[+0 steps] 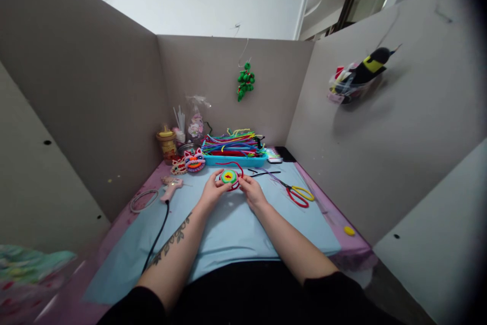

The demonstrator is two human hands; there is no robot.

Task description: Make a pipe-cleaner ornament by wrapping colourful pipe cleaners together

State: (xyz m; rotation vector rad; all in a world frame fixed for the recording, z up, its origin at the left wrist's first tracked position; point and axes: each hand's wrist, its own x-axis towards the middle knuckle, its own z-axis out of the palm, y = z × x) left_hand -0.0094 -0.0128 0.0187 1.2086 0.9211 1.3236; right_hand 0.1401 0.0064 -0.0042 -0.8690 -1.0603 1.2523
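Between my hands, above the blue cloth, is a round coil of pipe cleaners [229, 177] with a red and yellow centre, a green band and a red outer edge. My left hand [215, 186] is closed on its left side, thumb in front. At the right edge my right hand [250, 188] pinches the red pipe cleaner [241, 167], whose loose end curves up and over the top of the coil. Scissors [299, 194] with red and yellow handles lie to the right of my right hand, beside dark and purple pipe cleaner pieces.
A blue tray [236, 160] full of coloured pipe cleaners stands behind my hands. Left of it are lion-like craft faces [194, 160] and a jar [166, 146]. A pink glue gun [172, 188] with its cord lies at left. A phone [274, 155] lies at back right. Grey partitions enclose the table.
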